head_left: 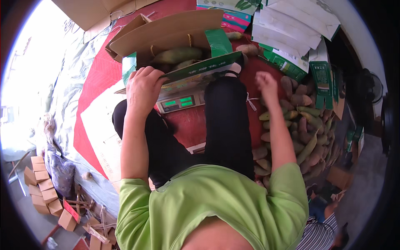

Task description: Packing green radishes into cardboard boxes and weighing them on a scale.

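My left hand grips the front edge of an open cardboard box, fingers bent over the rim at its left corner. Several long green radishes lie inside the box, beside its rope handles. Under the box is a scale, its panel lit with green digits. My right hand is in the air to the right of the box, over the near side of a heap of green and reddish radishes. Its fingers look bent but are blurred, and I see nothing in them.
Folded white and green cartons are stacked at the far right. Red sheeting covers the floor between my legs. Small brown boxes stand at the lower left. A person in a striped top is at the lower right, near a fan.
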`<state>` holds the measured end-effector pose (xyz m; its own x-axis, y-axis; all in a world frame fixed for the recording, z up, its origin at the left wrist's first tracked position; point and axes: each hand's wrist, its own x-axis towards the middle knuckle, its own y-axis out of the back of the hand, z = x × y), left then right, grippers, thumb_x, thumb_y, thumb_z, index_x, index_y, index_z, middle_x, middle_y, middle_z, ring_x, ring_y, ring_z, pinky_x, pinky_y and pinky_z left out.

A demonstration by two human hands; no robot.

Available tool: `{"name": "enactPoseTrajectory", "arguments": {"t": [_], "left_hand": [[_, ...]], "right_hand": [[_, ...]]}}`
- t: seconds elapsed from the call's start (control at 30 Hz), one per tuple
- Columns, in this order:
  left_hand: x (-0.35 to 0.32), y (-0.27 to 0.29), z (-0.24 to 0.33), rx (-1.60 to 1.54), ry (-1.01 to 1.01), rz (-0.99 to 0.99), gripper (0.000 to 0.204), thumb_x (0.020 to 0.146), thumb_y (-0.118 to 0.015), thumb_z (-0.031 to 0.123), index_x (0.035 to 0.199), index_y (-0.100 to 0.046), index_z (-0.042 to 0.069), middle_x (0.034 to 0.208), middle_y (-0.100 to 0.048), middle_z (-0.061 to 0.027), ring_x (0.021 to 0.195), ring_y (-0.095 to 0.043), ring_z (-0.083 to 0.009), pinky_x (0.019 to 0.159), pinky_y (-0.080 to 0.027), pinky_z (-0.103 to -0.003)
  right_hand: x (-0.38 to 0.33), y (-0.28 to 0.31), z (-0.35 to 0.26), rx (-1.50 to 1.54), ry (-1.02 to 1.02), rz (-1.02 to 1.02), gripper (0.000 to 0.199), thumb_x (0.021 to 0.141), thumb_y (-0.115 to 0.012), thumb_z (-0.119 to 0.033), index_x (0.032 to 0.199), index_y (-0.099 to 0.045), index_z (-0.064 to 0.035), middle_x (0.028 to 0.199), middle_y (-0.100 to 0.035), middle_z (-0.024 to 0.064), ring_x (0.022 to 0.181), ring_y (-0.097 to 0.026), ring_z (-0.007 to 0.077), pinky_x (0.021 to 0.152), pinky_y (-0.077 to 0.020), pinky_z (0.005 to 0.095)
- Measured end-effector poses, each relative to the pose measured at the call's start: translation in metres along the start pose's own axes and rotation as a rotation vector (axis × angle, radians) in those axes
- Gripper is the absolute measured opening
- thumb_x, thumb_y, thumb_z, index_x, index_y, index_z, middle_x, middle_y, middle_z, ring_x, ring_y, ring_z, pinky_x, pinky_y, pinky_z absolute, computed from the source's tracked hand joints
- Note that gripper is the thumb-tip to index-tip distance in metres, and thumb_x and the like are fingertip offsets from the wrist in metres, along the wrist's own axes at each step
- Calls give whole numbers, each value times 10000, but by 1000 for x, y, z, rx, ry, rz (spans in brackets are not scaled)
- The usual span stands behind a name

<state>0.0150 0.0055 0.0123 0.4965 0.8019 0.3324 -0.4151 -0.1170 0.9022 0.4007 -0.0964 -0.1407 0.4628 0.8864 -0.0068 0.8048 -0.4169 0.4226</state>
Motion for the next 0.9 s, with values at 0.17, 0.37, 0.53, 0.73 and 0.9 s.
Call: {"name": "enactPoseTrajectory", "arguments": {"t": [0.17, 0.37, 0.53, 0.73, 0.9], "left_hand": [[10, 5, -5, 30, -12, -129, 101, 794, -645, 159, 823, -636, 63, 803, -588, -85, 850, -589, -290, 754, -440, -419], [21, 8, -12, 117, -75, -177, 120, 787, -654, 178, 831, -636, 67, 815, -590, -81, 869, -591, -280, 775, -453, -426], [22, 5, -16, 163, -47, -260, 124, 776, -668, 196, 769, -616, 83, 808, -596, -68, 874, -610, -268, 754, -471, -424], [14, 8, -30, 132, -118, -269, 56, 763, -626, 179, 755, -621, 123, 778, -583, -39, 866, -613, -222, 742, -445, -382], [7, 16, -50, 158, -121, -256, 66, 737, -635, 190, 759, -613, 132, 795, -584, -18, 884, -614, -203, 756, -440, -371]], "right_hand": [[86, -19, -136, -177, 398, 39, 200, 872, -622, -152, 1027, -649, -29, 909, -682, 89, 843, -644, 153, 746, -493, 283], [139, -65, -205, -526, 659, 6, 246, 852, -634, -115, 1060, -607, 13, 964, -642, 65, 851, -619, 163, 775, -501, 298], [185, -94, -194, -555, 861, -98, 266, 803, -656, -226, 1023, -662, -77, 927, -680, 117, 845, -637, 291, 778, -491, 356], [180, -106, -210, -725, 577, -316, 217, 753, -646, -240, 920, -669, -104, 930, -644, 136, 872, -605, 351, 728, -465, 429], [159, -114, -236, -770, 704, -252, 164, 773, -639, -225, 853, -650, -83, 874, -630, 110, 840, -600, 347, 702, -454, 437]]}}
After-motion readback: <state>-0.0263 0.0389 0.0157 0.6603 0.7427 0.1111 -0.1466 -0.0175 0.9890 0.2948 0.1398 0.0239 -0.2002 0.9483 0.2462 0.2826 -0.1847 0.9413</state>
